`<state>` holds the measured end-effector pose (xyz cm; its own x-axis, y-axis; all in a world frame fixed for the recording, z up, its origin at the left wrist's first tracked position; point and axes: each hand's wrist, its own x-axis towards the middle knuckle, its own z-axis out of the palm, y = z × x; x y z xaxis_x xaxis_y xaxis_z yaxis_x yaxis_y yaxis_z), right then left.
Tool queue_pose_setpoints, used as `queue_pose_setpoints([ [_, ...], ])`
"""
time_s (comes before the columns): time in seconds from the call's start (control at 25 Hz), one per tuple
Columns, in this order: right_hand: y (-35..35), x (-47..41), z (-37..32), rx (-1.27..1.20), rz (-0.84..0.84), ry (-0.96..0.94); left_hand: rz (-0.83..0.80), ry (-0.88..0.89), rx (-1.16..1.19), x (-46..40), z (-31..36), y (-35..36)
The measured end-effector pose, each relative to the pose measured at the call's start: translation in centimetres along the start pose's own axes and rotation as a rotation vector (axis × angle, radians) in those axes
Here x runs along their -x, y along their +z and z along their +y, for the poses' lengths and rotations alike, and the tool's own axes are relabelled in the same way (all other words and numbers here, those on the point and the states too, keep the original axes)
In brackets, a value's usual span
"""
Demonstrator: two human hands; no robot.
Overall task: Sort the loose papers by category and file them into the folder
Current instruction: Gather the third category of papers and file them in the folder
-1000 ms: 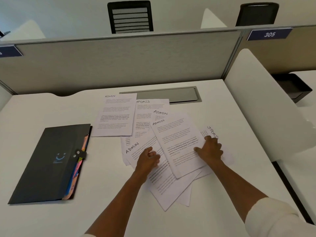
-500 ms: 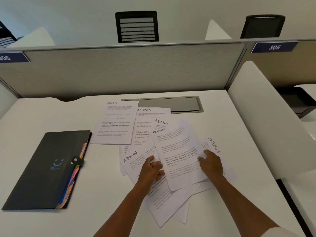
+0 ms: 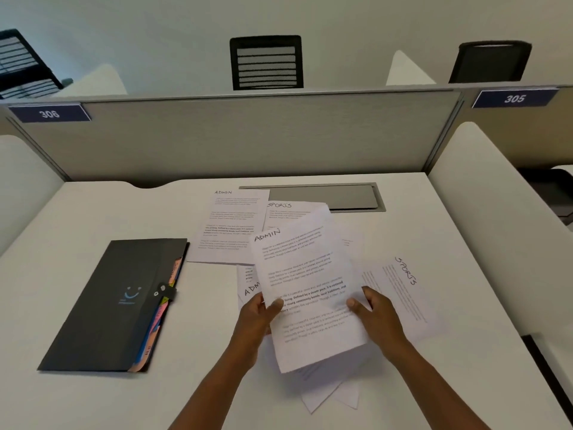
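ADMIN sheet now lifted off pile, was flat second ago; my left hand and right hand pinch its side edges. Loose papers beneath hands; folder left of left hand, closed. Sorting just begun.

A white printed sheet headed ADMIN was raised clear of the pile, tilted, pinched at its left edge by the left hand and at its right edge by the right hand. Beneath it lay overlapping loose papers fanned on the desk. Another ADMIN sheet lay flat at upper left, with a SPORTS sheet just beside it, partly covered. A second SPORTS sheet lay turned sideways at right. The dark folder lay closed, well apart at left, coloured tabs showing along its right edge.
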<state>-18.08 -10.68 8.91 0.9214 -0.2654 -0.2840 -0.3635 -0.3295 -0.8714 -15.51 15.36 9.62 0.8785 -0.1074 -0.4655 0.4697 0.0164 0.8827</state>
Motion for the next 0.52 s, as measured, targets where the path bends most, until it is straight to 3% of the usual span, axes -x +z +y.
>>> queue_pose_setpoints([
  [0.28,6.9,2.9,-2.0,0.005,-0.165,-0.009,0.158,-0.045,0.051,2.3,-0.7,-6.2],
  [0.4,8.4,2.6,-2.6,0.059,-0.047,-0.025,0.242,-0.064,0.064,2.9,-1.4,-9.0],
  [0.52,8.6,0.7,-2.1,0.381,0.114,-0.036,0.291,-0.072,0.061,3.4,-2.2,-11.8],
])
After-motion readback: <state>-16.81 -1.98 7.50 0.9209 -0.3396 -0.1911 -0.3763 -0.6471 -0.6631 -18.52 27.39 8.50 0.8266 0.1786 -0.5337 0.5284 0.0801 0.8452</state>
